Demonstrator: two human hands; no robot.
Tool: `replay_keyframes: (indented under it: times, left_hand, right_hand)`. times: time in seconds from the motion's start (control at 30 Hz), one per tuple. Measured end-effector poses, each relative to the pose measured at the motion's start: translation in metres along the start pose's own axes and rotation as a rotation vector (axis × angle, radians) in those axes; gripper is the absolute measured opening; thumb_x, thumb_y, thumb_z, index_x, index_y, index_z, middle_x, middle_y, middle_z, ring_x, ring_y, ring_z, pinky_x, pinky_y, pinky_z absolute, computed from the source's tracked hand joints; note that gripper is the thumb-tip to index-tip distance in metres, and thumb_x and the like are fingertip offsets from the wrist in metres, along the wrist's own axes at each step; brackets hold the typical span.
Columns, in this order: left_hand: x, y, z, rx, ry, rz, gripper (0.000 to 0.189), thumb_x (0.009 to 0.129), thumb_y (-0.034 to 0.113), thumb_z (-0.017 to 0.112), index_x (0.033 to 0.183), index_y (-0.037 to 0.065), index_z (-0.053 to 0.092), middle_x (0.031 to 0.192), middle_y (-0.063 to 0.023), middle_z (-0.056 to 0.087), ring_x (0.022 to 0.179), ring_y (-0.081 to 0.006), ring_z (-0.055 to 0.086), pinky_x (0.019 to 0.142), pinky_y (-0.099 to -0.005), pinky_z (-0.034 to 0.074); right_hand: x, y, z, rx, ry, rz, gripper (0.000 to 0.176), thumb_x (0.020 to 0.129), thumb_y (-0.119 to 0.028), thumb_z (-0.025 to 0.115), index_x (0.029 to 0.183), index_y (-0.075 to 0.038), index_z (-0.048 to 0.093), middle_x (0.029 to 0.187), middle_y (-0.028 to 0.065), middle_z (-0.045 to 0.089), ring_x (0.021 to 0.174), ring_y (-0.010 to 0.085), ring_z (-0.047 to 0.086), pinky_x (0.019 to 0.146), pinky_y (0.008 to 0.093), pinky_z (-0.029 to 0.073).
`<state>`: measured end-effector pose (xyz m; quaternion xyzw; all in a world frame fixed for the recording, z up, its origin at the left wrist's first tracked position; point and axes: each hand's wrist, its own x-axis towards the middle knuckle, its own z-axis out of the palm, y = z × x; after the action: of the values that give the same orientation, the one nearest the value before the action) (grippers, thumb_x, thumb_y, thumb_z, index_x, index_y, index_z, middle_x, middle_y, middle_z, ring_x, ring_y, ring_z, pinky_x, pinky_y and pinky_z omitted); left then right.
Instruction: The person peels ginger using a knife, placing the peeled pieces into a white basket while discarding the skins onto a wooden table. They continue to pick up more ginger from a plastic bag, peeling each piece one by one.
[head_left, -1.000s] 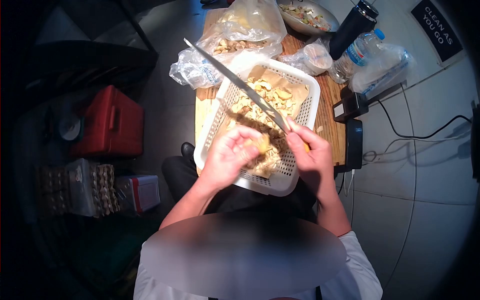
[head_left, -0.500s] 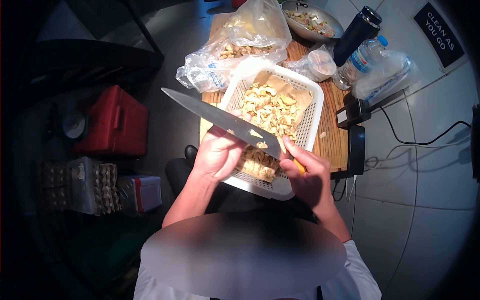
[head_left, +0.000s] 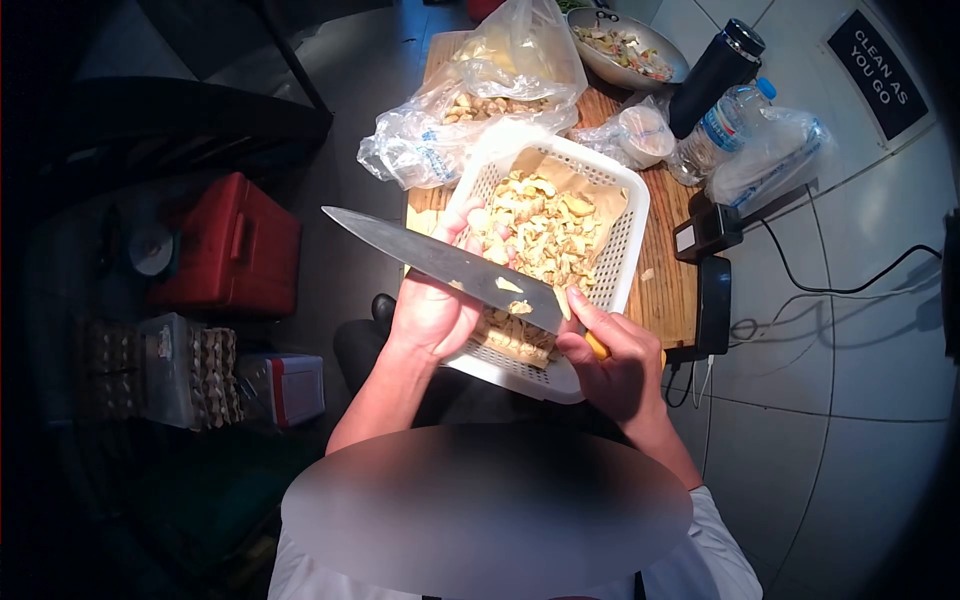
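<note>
My right hand (head_left: 622, 350) is closed around the yellow handle (head_left: 597, 345) of a large kitchen knife (head_left: 440, 262). The broad blade points up and left, with several pale scraps stuck to it. Palm up beneath the blade is my left hand (head_left: 437, 312). Its fingertips reach out past the blade's far side, while the middle of the hand is hidden. Below both hands sits a white perforated basket (head_left: 632, 225) lined with brown paper. Chopped pale-yellow pieces (head_left: 545, 225), resembling ginger, lie inside it, and more show near its front end.
A clear plastic bag (head_left: 520, 60) with brownish pieces lies behind the basket on the wooden table (head_left: 660, 290). A pan of food (head_left: 630, 50), black flask (head_left: 718, 75) and water bottle (head_left: 720, 130) stand at the back right. A red box (head_left: 230, 245) is on the floor left.
The knife blade has come down slightly towards me. More of my left fingers now show beyond it, stretched further out. My right hand keeps its hold on the handle.
</note>
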<state>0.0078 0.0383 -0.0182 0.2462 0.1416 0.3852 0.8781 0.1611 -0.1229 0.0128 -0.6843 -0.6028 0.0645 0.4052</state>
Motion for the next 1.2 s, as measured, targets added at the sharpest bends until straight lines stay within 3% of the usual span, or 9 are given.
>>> replay_keyframes:
  times: [0.33,0.73,1.03,1.2]
  left_hand:
    - [-0.002,-0.001,-0.001,-0.006,0.012,0.049,0.045,0.103,0.013,0.054,0.145,0.006,0.040,0.118,-0.0146,0.058,0.103,-0.0239,0.064,0.096,-0.0346,0.055]
    - [-0.008,-0.002,-0.005,-0.034,0.032,-0.018,0.057,0.095,-0.002,0.060,0.147,-0.002,0.037,0.120,-0.0155,0.059,0.108,-0.0231,0.062,0.098,-0.0348,0.054]
    - [-0.016,-0.007,0.000,0.018,0.139,-0.006,0.053,0.091,-0.010,0.059,0.142,-0.005,0.046,0.127,-0.0131,0.060,0.113,-0.0224,0.063,0.099,-0.0351,0.054]
    - [-0.020,-0.009,0.007,0.042,0.139,-0.011,0.045,0.095,-0.005,0.059,0.138,-0.004,0.049,0.121,-0.0117,0.062,0.111,-0.0217,0.063,0.098,-0.0352,0.053]
  right_hand:
    - [0.000,-0.001,0.001,0.030,-0.016,0.019,0.042,0.093,-0.031,0.071,0.124,-0.003,0.067,0.079,0.0080,0.071,0.069,0.0264,0.070,0.064,0.0337,0.055]
    - [0.005,-0.003,0.003,0.075,-0.041,0.053,0.040,0.091,-0.028,0.073,0.121,-0.003,0.069,0.080,0.0086,0.072,0.071,0.0273,0.071,0.065,0.0336,0.055]
    - [0.008,-0.002,0.011,0.058,-0.029,0.062,0.041,0.089,-0.028,0.074,0.122,-0.004,0.069,0.082,0.0096,0.072,0.072,0.0287,0.071,0.065,0.0363,0.055]
    - [0.011,-0.003,0.011,0.016,-0.029,0.072,0.042,0.088,-0.028,0.075,0.122,-0.005,0.070,0.083,0.0112,0.072,0.072,0.0292,0.071,0.065,0.0368,0.055]
